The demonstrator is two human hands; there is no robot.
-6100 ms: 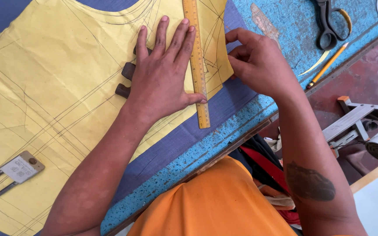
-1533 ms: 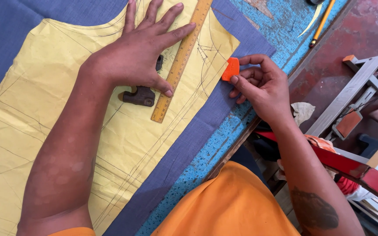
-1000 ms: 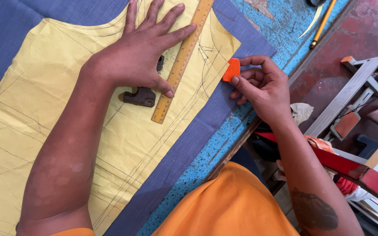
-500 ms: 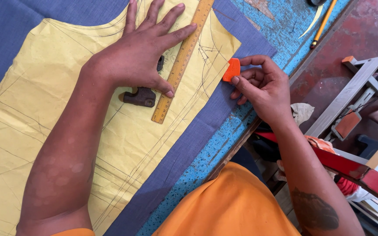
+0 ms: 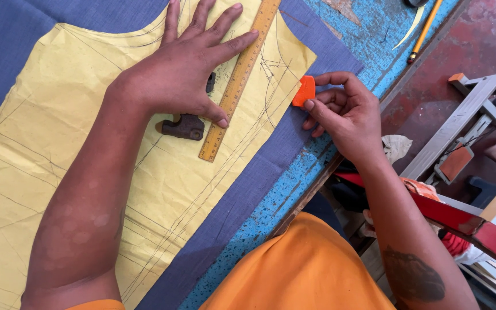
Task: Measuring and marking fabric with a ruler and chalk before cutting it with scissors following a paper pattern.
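Note:
My left hand (image 5: 185,72) lies flat with fingers spread on a yellow paper pattern (image 5: 87,155), pressing it and a wooden ruler (image 5: 237,77) down. A dark metal weight (image 5: 183,126) sits partly under the palm. The pattern rests on blue-grey cloth (image 5: 242,195). My right hand (image 5: 345,115) pinches an orange piece of tailor's chalk (image 5: 303,90) at the pattern's right edge, its tip against the cloth beside the paper.
The worktable has a worn turquoise top (image 5: 374,40) with its edge close to my body. A pencil (image 5: 425,30) lies at the far right of the table. Beyond the edge stand a metal frame (image 5: 460,126) and red parts.
Since six seconds ago the ruler has been turned and my right hand has picked up the orange chalk. Over the last second nothing has visibly moved.

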